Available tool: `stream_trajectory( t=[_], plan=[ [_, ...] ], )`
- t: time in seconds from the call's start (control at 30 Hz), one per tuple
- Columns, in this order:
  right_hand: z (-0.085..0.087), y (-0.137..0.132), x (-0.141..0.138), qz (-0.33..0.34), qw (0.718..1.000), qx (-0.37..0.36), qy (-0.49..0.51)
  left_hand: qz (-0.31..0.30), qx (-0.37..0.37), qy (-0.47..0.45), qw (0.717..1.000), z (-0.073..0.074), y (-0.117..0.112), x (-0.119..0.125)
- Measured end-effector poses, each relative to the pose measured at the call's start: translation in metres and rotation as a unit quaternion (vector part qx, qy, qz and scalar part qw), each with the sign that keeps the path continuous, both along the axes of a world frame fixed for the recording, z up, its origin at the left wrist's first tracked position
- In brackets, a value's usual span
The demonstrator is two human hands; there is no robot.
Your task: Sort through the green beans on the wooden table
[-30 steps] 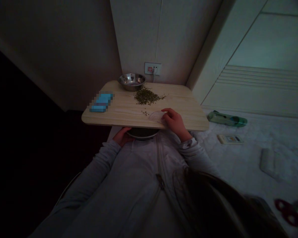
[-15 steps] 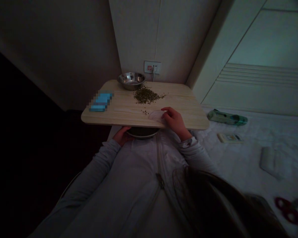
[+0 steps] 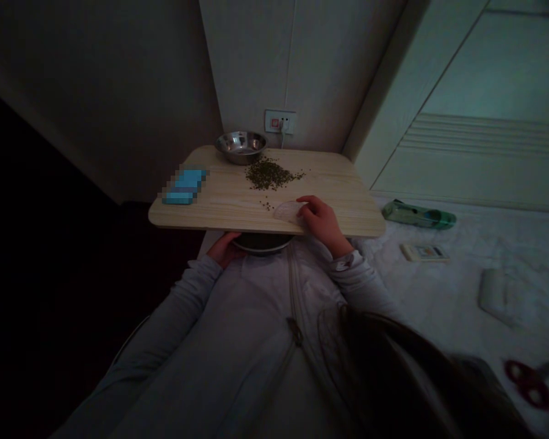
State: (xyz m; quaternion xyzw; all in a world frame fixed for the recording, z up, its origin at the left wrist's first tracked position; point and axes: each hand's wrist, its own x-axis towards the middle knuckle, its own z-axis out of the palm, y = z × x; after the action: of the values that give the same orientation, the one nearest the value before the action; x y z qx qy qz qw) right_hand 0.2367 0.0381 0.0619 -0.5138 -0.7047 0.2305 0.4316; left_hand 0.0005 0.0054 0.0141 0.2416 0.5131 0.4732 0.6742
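Observation:
My right hand [image 3: 321,221] is closed on a thin, pale, see-through scraper-like piece [image 3: 287,211] with a curved edge, resting near the front edge of the wooden board [image 3: 238,210]. A few loose small green beans [image 3: 267,204] lie just left of that piece. Farther back spreads a pile of the same small green beans [image 3: 269,175]. Below the board's front edge, my left hand [image 3: 224,249] grips the left side of a bowl [image 3: 263,249] with a light rim and dark inside. The board hides the bowl's far part and some left fingers.
A steel bowl [image 3: 241,148] stands at the board's back left, and a blurred blue phone-like object [image 3: 185,186] lies at its left. On the white bedding to the right are a green pouch [image 3: 418,215], a small pale box [image 3: 424,252] and red-handled scissors [image 3: 528,383].

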Motion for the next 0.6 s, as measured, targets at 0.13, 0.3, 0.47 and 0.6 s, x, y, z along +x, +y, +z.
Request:
stream_trajectory(
  t=[0.13,0.3,0.47,0.6],
  plan=[
    [0.0001,0.0001,-0.0002,-0.006,1.0,0.001,-0.008,-0.002,0.005,-0.001,1.0,0.0009,-0.0006,0.0002],
    [0.0014,-0.0009,-0.0001,-0.001,1.0,0.005,-0.015,-0.011,0.011,0.001,1.0,0.0005,-0.0004,-0.0005],
    [0.0003,-0.0005,0.0001,-0.003,1.0,0.004,-0.014,0.001,0.008,-0.004,1.0,-0.001,-0.0004,-0.0005],
    [-0.001,0.0005,0.0004,-0.002,1.0,0.005,-0.008,0.007,0.009,-0.005,1.0,0.0001,-0.0009,0.0005]
  ],
)
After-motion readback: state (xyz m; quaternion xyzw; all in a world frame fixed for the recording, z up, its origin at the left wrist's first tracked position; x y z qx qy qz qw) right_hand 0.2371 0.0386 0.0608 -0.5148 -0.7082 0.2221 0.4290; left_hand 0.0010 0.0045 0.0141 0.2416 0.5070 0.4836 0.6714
